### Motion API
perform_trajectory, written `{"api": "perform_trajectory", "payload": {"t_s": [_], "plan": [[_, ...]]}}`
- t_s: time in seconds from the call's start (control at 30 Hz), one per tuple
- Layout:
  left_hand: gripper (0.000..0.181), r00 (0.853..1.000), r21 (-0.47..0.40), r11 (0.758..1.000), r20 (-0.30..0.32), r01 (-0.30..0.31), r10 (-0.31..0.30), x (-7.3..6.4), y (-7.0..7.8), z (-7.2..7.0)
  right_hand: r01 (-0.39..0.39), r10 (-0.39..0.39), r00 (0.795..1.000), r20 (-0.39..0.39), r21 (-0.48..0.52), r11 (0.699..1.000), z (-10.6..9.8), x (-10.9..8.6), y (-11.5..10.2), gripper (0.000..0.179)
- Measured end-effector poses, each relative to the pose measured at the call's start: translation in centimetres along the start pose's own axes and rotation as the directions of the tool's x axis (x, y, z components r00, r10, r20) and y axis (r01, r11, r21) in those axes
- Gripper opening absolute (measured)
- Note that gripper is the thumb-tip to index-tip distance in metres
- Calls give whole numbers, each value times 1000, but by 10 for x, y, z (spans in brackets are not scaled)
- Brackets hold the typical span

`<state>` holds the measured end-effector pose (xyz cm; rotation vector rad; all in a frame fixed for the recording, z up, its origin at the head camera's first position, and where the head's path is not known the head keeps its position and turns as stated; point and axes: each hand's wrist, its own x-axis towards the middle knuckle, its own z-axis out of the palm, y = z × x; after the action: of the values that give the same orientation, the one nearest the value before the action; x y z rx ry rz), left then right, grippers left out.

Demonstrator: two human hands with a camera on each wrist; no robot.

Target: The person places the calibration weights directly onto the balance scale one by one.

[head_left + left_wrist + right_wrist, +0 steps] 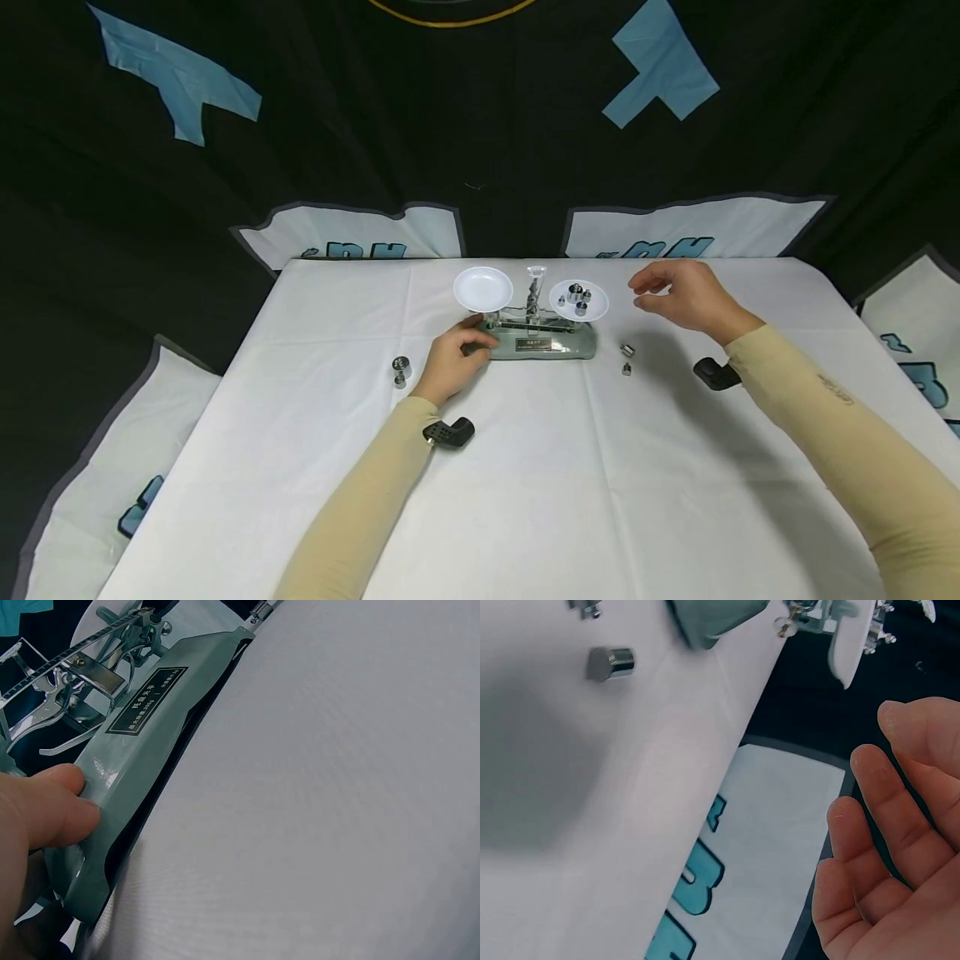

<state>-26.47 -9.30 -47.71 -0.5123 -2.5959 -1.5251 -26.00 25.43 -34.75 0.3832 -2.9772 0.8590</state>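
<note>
A grey-green balance scale (567, 343) with two white pans stands at the back of the white table. The left pan (483, 289) is bare, while the right pan (597, 311) bears several small metal weights (575, 292). My left hand (452, 358) grips the left end of the scale's base, thumb and a finger on the green casing (161, 712) in the left wrist view. To the right of the right pan, my right hand (686, 296) hovers in the air with its fingers loosely bent. Nothing is between those fingers in the right wrist view.
Two small metal weights, one of them a cylinder (627, 350), lie right of the scale's base. More metal weights (401, 364) stand left of my left hand. A black cloth (480, 150) hangs behind the table's far edge.
</note>
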Motion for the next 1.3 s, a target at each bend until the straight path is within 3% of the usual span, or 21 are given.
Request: {"api": "perform_trajectory", "payload": {"t_s": [0.47, 0.87, 1.3], "plan": [[16, 1000, -9, 1000, 2, 8, -8, 0, 0, -1, -37, 36, 999, 15, 41, 998, 7, -6, 15, 23], [17, 1000, 5, 1000, -4, -9, 9, 0, -1, 0, -33, 31, 998, 57, 31, 999, 27, -5, 24, 24], [18, 1000, 5, 1000, 0, 13, -13, -1, 2, -1, -61, 58, 990, 127, 24, 998, 55, -9, 35, 21]]}}
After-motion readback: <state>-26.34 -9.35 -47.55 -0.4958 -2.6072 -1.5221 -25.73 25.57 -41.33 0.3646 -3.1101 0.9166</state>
